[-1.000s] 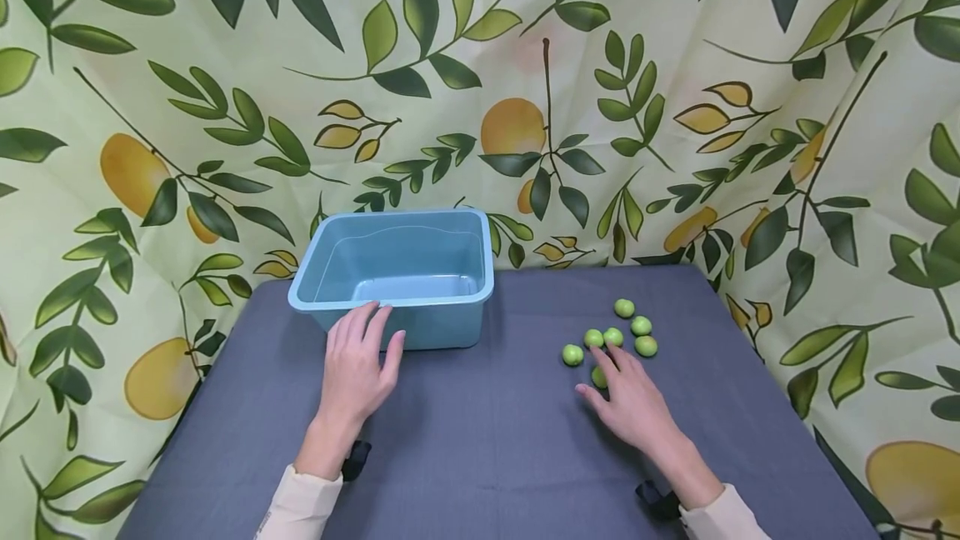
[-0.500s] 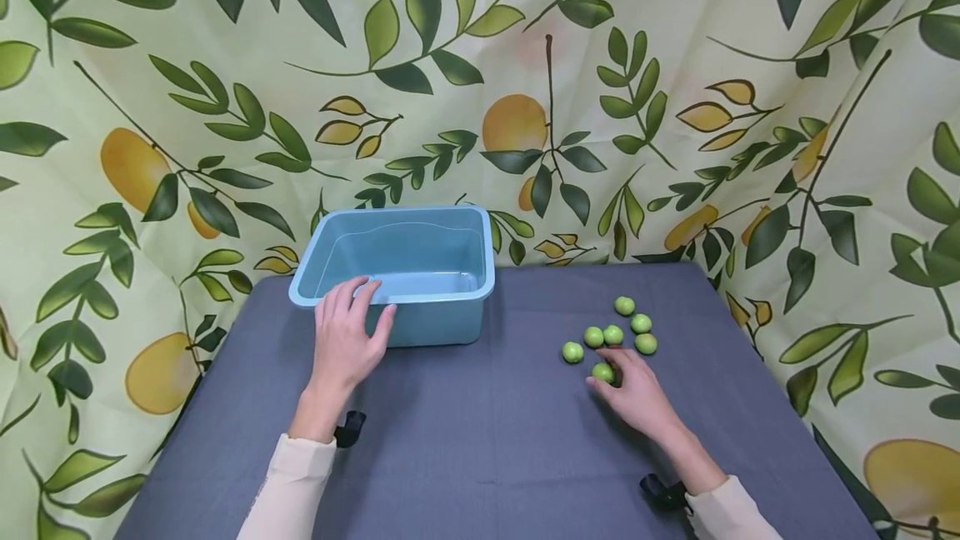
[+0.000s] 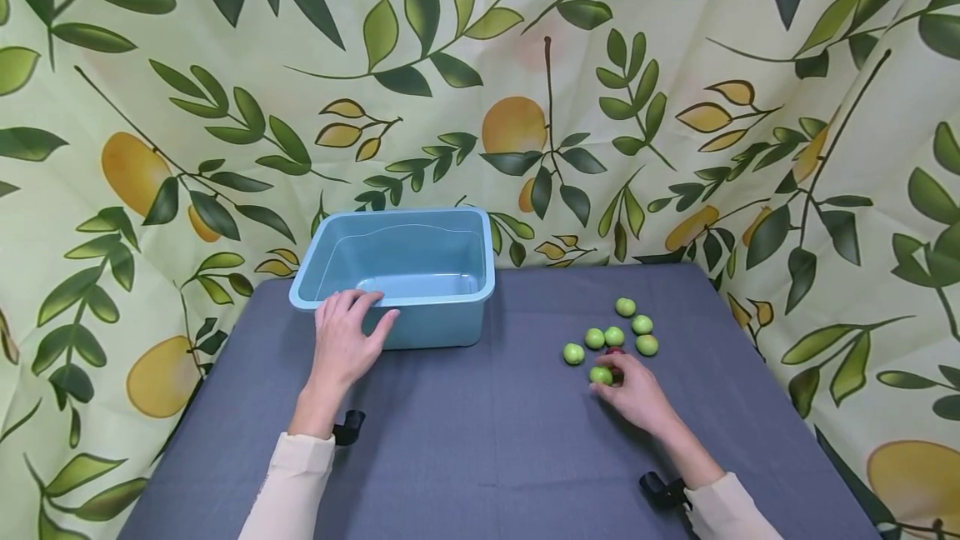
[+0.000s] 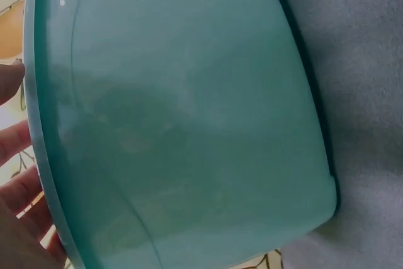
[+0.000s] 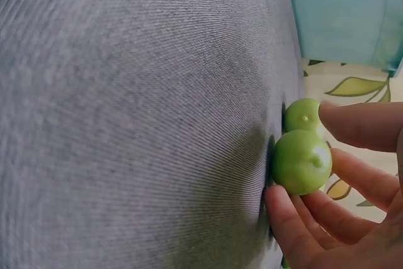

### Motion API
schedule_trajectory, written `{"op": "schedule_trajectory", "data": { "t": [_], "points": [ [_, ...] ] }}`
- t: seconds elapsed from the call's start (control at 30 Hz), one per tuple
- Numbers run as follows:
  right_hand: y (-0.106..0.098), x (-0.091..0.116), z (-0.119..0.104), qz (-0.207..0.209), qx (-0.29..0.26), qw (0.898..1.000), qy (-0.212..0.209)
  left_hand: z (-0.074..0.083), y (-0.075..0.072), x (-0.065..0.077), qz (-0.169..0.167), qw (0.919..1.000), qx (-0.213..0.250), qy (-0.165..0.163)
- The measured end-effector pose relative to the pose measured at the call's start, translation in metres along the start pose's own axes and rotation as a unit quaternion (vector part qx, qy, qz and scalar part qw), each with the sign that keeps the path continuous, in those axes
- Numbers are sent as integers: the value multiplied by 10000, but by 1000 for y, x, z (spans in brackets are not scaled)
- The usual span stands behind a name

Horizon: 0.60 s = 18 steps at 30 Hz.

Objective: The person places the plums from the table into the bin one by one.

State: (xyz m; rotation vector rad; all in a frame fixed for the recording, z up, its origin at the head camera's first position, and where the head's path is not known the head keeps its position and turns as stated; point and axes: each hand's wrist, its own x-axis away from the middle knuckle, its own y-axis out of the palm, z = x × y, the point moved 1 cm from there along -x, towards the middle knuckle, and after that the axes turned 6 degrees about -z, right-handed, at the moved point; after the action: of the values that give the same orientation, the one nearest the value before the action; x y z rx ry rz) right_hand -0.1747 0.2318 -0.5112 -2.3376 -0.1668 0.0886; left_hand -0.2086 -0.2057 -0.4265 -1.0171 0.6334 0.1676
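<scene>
My right hand (image 3: 636, 394) is low over the table, its thumb and fingers curled round a small green plum-like fruit (image 3: 601, 375). In the right wrist view, fingertips touch this green fruit (image 5: 302, 162) from below and the thumb reaches over it. A dark red fruit (image 3: 615, 352) shows partly behind those fingers, the rest hidden by the hand. At the front of a light blue plastic basin (image 3: 442, 323), my left hand (image 3: 347, 340) lies with its fingers at the rim and its thumb spread apart. The left wrist view shows these fingers (image 4: 16, 190) along the basin's rim.
Several more green fruits (image 3: 646, 345) lie loosely grouped beyond and beside the right hand. The table has a dark grey-blue cloth (image 3: 487, 440). Leaf-patterned fabric (image 3: 525, 23) hangs behind and along both sides.
My right hand has drawn down and its fingers have closed round the nearest green fruit; a dark red fruit has come into sight. My left hand has moved slightly left along the rim.
</scene>
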Motion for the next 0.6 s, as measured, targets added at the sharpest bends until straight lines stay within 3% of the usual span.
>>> {"op": "schedule_trajectory", "data": {
  "t": [0.6],
  "points": [
    [-1,-3,-2,-16,17,9999,-115,2,4,-3,90,9998,-32,-149]
  ]
}}
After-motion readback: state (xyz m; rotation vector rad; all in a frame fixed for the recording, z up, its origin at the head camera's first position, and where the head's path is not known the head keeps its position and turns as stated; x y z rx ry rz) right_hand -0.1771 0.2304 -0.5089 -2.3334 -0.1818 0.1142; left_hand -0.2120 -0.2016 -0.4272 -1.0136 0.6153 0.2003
